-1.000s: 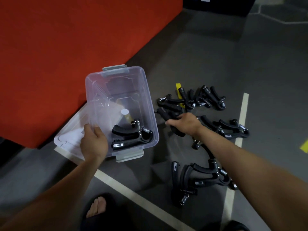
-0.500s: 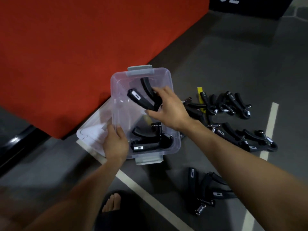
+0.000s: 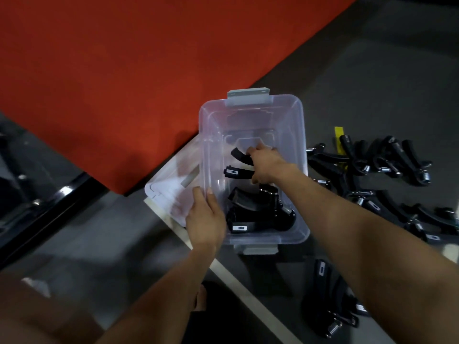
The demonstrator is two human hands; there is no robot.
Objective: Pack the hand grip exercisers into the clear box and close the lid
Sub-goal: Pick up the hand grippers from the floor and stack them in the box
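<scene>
While the left hand (image 3: 205,217) gripped the near left rim of the clear plastic storage box (image 3: 301,135), fingers curled over the edge, the right hand (image 3: 264,167) was inside the box, closed round a black hand grip exerciser (image 3: 238,165) with its two handles pointing toward the box's left wall. One more black exerciser with a white label (image 3: 258,214) lay on the box floor at the near end. The box stood on the grey floor (image 3: 372,83) against the edge of the red mat (image 3: 124,70); its translucent lid (image 3: 171,192) lay flat beside its left wall. Many loose black exercisers (image 3: 387,160) remained on the floor to the right of the box, with others (image 3: 330,304) nearer the person. Judgement: the held exerciser should be lowered flat beside the packed one, handles aligned, so later pieces nest and the lid can seat. The left hand's steadying grip is advisable throughout.
</scene>
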